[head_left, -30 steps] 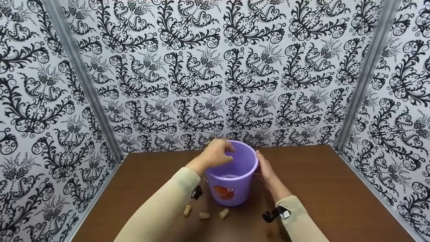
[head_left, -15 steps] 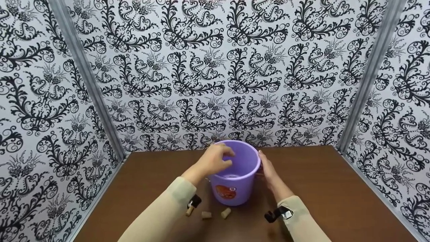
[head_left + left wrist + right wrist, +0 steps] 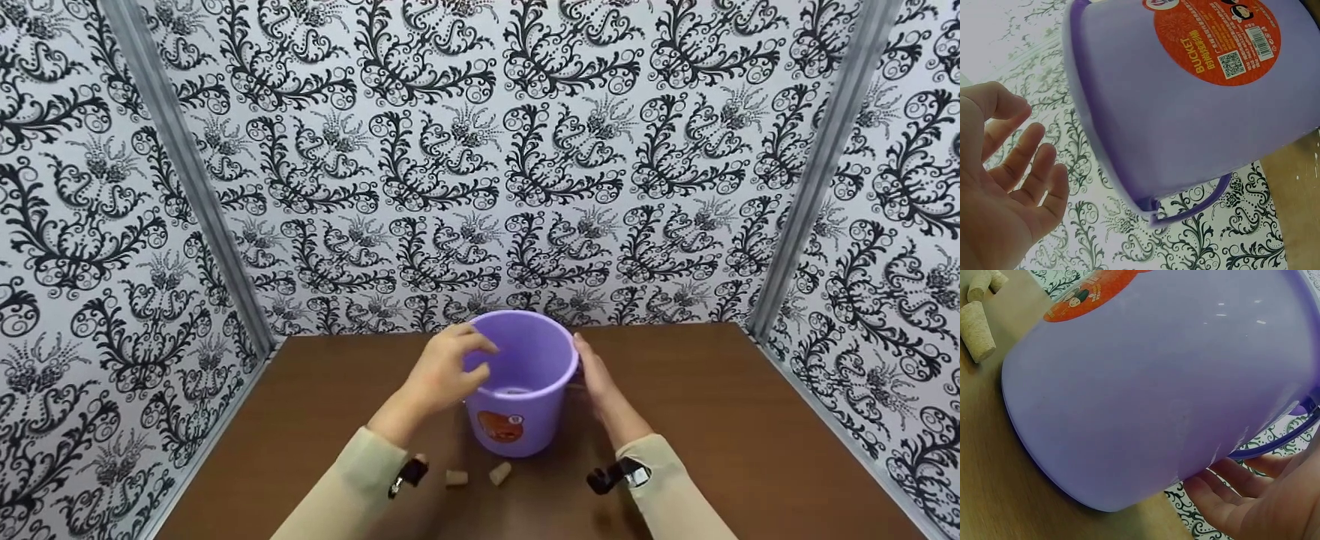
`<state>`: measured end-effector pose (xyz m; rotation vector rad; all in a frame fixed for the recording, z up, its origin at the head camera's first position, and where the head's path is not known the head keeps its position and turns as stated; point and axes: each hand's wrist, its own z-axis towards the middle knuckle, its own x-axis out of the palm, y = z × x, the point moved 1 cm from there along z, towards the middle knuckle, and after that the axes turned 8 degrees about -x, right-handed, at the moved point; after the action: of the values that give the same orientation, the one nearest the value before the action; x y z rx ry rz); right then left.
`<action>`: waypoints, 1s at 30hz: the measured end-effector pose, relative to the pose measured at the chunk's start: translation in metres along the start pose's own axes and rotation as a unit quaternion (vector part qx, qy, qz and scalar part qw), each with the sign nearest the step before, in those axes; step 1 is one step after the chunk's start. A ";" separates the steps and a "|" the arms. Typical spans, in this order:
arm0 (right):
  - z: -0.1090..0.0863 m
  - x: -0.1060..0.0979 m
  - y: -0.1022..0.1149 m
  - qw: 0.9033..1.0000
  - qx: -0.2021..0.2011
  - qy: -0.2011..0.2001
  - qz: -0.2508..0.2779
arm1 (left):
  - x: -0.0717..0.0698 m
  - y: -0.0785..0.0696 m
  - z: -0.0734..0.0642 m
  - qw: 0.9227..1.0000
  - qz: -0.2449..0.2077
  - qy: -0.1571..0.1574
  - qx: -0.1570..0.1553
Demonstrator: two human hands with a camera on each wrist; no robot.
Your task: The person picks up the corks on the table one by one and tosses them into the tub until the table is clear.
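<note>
A purple bucket with an orange label stands upright on the brown table. My left hand is by the bucket's left rim, fingers loosely bent and nothing between them. In the left wrist view, a gap shows between the left hand and the bucket. My right hand rests against the bucket's right side, fingertips near the rim; the right wrist view shows its fingers touching the wall beside the purple handle. Corks lie in front of the bucket, one mostly behind the left wrist camera.
The brown table reaches back to patterned black-and-white walls with grey corner posts. In the right wrist view, three corks lie close to the bucket's base.
My left hand has drawn back from over the bucket's opening, to the left and toward me. Its wrist now covers most of the leftmost cork. The right hand stays on the bucket.
</note>
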<state>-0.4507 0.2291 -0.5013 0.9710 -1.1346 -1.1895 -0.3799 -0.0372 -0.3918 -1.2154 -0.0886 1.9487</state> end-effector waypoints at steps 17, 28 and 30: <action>-0.001 0.000 0.000 1.000 0.006 0.007 0.000 | -0.024 0.025 -0.049 0.992 0.014 -0.107 0.069; -0.001 0.000 0.000 1.000 0.008 -0.011 -0.010 | -0.020 0.050 -0.075 0.991 0.017 -0.103 0.087; -0.001 0.000 0.000 1.000 0.007 -0.010 -0.010 | -0.019 0.054 -0.079 0.991 0.012 -0.101 0.083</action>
<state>-0.4500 0.2288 -0.5010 0.9848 -1.1542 -1.2107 -0.3473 -0.1127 -0.4448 -0.9138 -0.0161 2.0511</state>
